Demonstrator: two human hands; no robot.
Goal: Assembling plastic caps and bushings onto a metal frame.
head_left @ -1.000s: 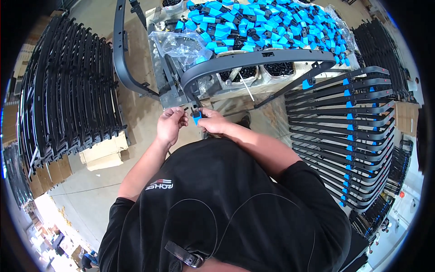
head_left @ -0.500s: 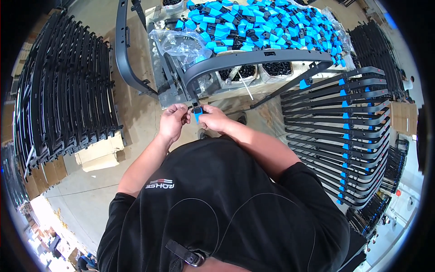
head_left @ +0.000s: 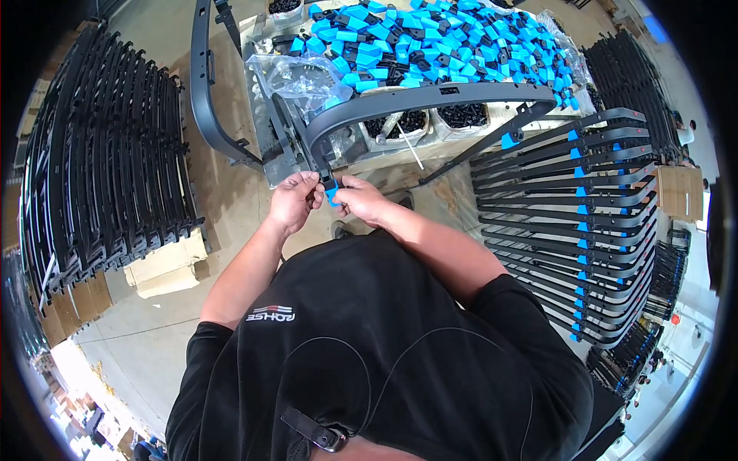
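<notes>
In front of my chest, a small blue and black plastic piece sits at the near end of a dark grey curved metal frame. My right hand grips this piece from the right with thumb and fingers. My left hand is beside it on the left, its thumb and forefinger pinched together at the frame's end. Whatever those left fingertips hold is too small to make out. The frame bends away over the table's near edge, and another blue piece sits on its far right leg.
A table ahead carries a heap of blue and black pieces, a clear plastic bag and tubs of small black parts. Stacked frames stand left and right. Another upright frame stands left of the table.
My left fingertips have moved right, closer against the frame's end and the blue piece. My right hand keeps its grip. The whole view has shifted slightly.
</notes>
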